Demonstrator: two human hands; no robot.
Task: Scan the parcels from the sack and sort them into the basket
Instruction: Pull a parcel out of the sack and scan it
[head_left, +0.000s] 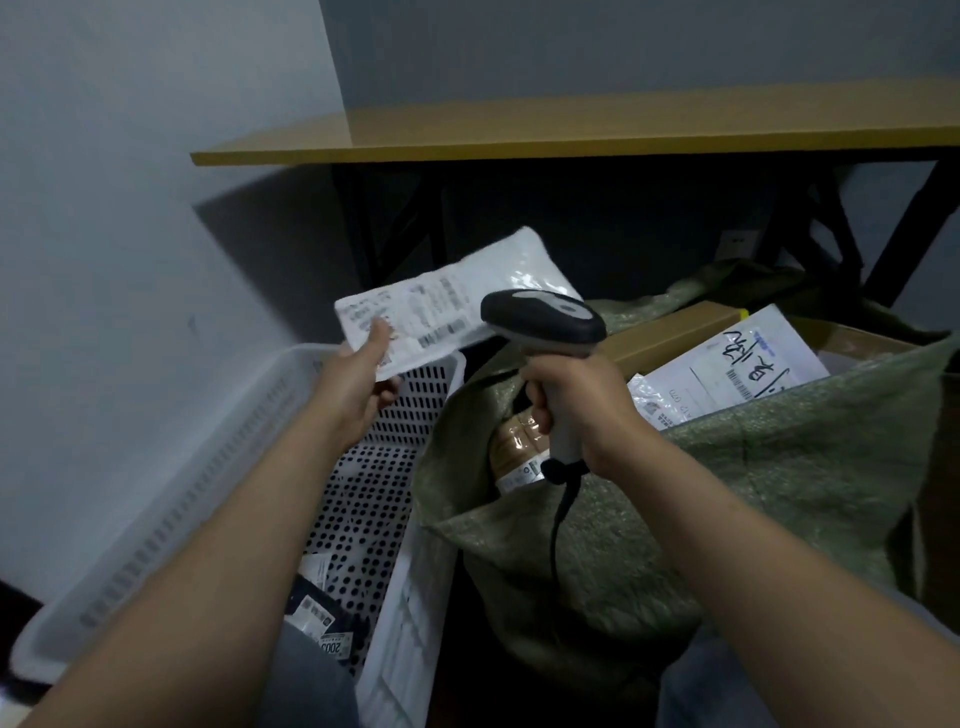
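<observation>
The left hand (358, 384) pinches the white parcel (467, 296) label-up above the basket (410, 410), so the scanner (540, 319) gripped in the right hand (576, 400) just beside can read it, the sack (597, 561) beneath that hand.

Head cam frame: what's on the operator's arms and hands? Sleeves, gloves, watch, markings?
Nothing worn shows. The left hand and right hand are bare: no gloves, rings or markings visible. The left forearm and right forearm are bare to the frame's edge, with no sleeve, watch or band in view.
</observation>
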